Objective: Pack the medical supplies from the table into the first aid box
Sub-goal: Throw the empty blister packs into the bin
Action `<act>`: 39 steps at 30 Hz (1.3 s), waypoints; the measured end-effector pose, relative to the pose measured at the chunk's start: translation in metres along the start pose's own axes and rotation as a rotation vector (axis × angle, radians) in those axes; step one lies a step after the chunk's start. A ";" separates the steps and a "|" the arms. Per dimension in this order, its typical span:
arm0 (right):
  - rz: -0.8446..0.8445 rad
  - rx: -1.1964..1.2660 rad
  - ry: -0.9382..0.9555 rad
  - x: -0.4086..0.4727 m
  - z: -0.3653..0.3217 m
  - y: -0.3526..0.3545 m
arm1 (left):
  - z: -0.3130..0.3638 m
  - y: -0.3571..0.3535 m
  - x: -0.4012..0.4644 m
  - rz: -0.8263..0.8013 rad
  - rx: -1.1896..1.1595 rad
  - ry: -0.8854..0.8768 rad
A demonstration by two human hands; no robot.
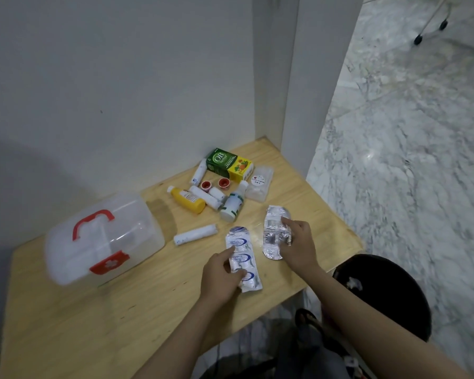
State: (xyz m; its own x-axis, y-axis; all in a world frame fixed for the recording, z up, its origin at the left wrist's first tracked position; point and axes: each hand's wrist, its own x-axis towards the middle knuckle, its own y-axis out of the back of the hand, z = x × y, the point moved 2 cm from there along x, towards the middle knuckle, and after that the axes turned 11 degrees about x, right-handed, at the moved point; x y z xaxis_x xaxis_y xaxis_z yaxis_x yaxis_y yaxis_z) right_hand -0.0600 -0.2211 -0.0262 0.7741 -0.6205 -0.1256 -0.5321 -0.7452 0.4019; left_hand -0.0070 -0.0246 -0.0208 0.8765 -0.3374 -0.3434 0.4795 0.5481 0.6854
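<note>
While hands press blister strips, a green box reads "OB herbal".

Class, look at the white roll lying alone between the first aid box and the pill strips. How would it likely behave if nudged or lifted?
The white roll is a cylinder lying on its side on the bare wooden table, so a sideways nudge would probably send it rolling. It looks like wrapped bandage, so likely light and slightly squashy. Nothing touches it, so lifting it should disturb nothing else.
</note>
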 end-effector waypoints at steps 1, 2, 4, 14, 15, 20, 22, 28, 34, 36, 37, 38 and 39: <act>0.009 0.031 -0.001 0.000 0.001 0.003 | 0.001 0.000 0.000 -0.011 -0.024 -0.007; 0.015 0.065 -0.004 -0.001 0.001 0.006 | 0.003 0.001 -0.001 -0.022 -0.038 -0.020; 0.032 0.126 -0.006 -0.002 0.001 0.013 | 0.012 0.002 -0.001 -0.030 -0.063 -0.057; 0.233 0.198 -0.064 -0.013 0.015 0.092 | 0.113 -0.023 0.014 -0.107 -0.068 -0.337; 0.269 0.198 -0.078 -0.014 0.019 0.106 | 0.126 -0.030 0.016 -0.132 -0.057 -0.370; 0.467 0.164 -0.207 -0.028 0.055 0.180 | 0.190 -0.080 0.022 -0.297 0.013 -0.512; 0.517 0.148 -0.295 -0.038 0.076 0.202 | 0.211 -0.108 0.020 -0.359 0.063 -0.558; 0.564 0.112 -0.498 -0.054 0.139 0.248 | 0.243 -0.215 0.014 -0.576 0.299 -0.576; 0.499 0.134 -0.695 -0.050 0.222 0.262 | 0.238 -0.327 0.025 -0.752 0.577 -0.510; 0.460 0.148 -0.786 -0.051 0.246 0.264 | 0.232 -0.357 0.031 -0.815 0.645 -0.498; 0.448 0.151 -0.830 -0.053 0.256 0.265 | 0.229 -0.369 0.033 -0.847 0.687 -0.483; 0.441 0.154 -0.865 -0.055 0.265 0.266 | 0.226 -0.378 0.036 -0.868 0.744 -0.459; 0.436 0.161 -0.891 -0.058 0.273 0.268 | 0.223 -0.386 0.038 -0.877 0.811 -0.429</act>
State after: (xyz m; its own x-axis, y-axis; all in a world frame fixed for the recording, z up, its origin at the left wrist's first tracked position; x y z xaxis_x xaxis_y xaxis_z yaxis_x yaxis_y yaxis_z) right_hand -0.3409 -0.4518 -0.1589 -0.0033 -0.7546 -0.6562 -0.7992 -0.3924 0.4553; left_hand -0.1681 -0.4203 -0.1552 0.1223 -0.6517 -0.7485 0.5929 -0.5568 0.5817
